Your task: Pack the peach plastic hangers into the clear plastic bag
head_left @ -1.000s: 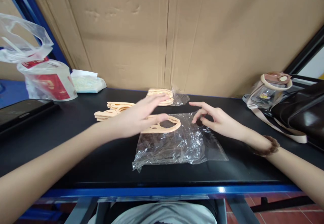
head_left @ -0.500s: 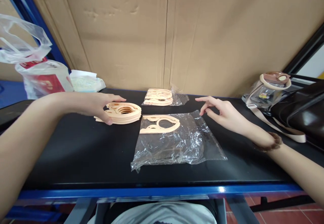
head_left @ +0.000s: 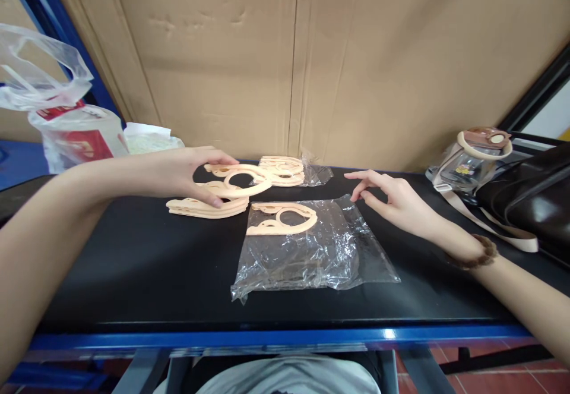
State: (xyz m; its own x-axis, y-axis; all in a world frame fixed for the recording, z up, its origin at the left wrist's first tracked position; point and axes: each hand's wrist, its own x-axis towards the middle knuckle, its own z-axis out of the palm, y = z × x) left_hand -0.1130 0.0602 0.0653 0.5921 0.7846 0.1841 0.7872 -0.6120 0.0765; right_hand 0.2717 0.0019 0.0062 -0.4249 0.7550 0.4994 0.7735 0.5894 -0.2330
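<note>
My left hand (head_left: 189, 171) grips one flat peach plastic piece (head_left: 243, 181) and holds it tilted just above a stack of the same pieces (head_left: 202, 207) on the black table (head_left: 146, 263). A clear plastic bag (head_left: 312, 251) lies flat in the middle with another peach piece (head_left: 282, 218) on its far end. My right hand (head_left: 394, 201) hovers over the bag's far right corner, fingers apart, holding nothing. A brown bead bracelet (head_left: 476, 254) sits on that wrist.
A second bag filled with peach pieces (head_left: 285, 170) lies by the cardboard wall (head_left: 285, 55). A plastic bag with a red pack (head_left: 73, 135) and a tissue pack (head_left: 149, 138) stand far left. A bottle with a strap (head_left: 472, 156) and a dark bag (head_left: 529, 195) sit at right.
My left hand swung left from the middle of the table to the stack, then lifted the top piece off it toward the right. My right hand barely moved.
</note>
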